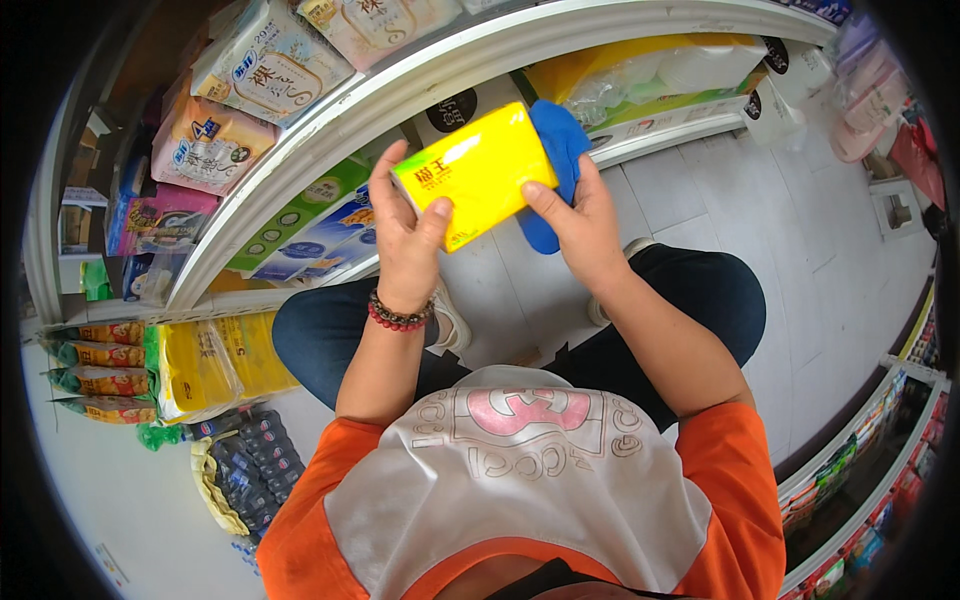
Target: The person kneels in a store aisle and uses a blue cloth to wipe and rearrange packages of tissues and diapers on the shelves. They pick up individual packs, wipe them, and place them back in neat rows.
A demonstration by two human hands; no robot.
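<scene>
Between my two hands is a yellow tissue pack (pixel 480 180) bearing dark writing. My left hand (pixel 409 232) grips its left end, thumb on the front face and fingers behind the edge. A blue cloth (pixel 561 139) is pinched in my right hand (pixel 581 221), folded behind and beside the pack's right end. My right thumb presses on the pack's lower right corner. Both hands are raised above the floor, in front of the white shelf unit (pixel 360 112).
Packs of sanitary pads (pixel 274 67) fill the upper shelf. Lower down are green and blue tissue packs (pixel 307 232). Yellow wrapped bundles (pixel 217 360) and dark bottles (pixel 259 457) stand at my left. Grey floor tiles (pixel 720 202) extend right, towards another stocked shelf (pixel 847 480).
</scene>
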